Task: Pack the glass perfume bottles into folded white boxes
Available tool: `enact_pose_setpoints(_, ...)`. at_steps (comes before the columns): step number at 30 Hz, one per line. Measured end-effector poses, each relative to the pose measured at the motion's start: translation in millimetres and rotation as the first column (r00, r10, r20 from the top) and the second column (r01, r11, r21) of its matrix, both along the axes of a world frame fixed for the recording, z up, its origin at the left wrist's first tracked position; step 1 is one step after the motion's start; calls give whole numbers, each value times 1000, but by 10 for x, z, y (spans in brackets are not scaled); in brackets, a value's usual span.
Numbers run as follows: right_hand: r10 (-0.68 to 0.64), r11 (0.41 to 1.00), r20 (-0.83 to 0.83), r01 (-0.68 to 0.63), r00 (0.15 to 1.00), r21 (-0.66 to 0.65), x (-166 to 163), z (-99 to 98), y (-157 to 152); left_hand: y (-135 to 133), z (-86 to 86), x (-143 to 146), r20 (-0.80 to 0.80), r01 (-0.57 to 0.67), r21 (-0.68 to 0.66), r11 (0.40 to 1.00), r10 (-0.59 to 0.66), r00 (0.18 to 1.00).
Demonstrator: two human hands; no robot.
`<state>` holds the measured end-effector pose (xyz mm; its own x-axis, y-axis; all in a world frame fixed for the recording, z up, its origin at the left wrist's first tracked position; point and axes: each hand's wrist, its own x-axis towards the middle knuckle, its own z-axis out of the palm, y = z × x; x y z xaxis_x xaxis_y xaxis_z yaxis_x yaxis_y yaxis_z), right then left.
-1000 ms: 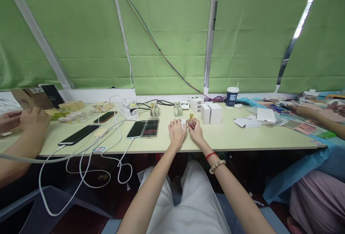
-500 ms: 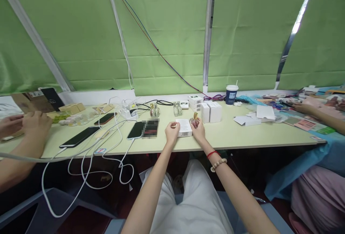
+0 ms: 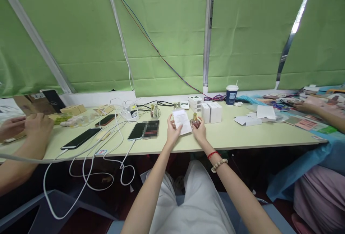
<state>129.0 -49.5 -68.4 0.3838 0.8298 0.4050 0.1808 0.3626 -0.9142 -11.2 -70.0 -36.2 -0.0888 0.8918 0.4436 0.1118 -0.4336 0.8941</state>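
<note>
My left hand (image 3: 173,132) is closed on a small white box (image 3: 182,120) with fine print on its face, its thumb lying across the front. The box is tilted up above the table. Close beside it, my right hand (image 3: 200,130) grips a perfume bottle (image 3: 195,119) with a gold cap and pinkish contents; the fingers hide part of the glass. Behind the box, more gold-topped bottles (image 3: 176,105) show only their caps. Other glass bottles (image 3: 155,112) stand further left. Two upright white boxes (image 3: 215,113) are just right of my right hand.
Stacked small boxes (image 3: 195,102) and a lidded cup (image 3: 231,96) stand toward the back. Opened white cartons (image 3: 248,120) lie right. Phones (image 3: 136,131) and loose white cables (image 3: 118,133) spread over the left side. Other people's hands (image 3: 37,128) are at both table ends.
My left hand has lifted and tilted the white box from nearly flat to a steep angle, now covering the bottles behind. My right hand keeps the perfume bottle in almost the same spot.
</note>
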Motion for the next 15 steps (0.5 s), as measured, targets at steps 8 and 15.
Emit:
enact_pose_setpoints(8,-114,979,32,106,993,176,7,80,-54,-137,11,116,-571,-2,296,955,178,801)
enact_pose_setpoints(15,-183,944,244,101,953,314,-17,149,-97,-125,5,111,-621,-88,305,948,268,736)
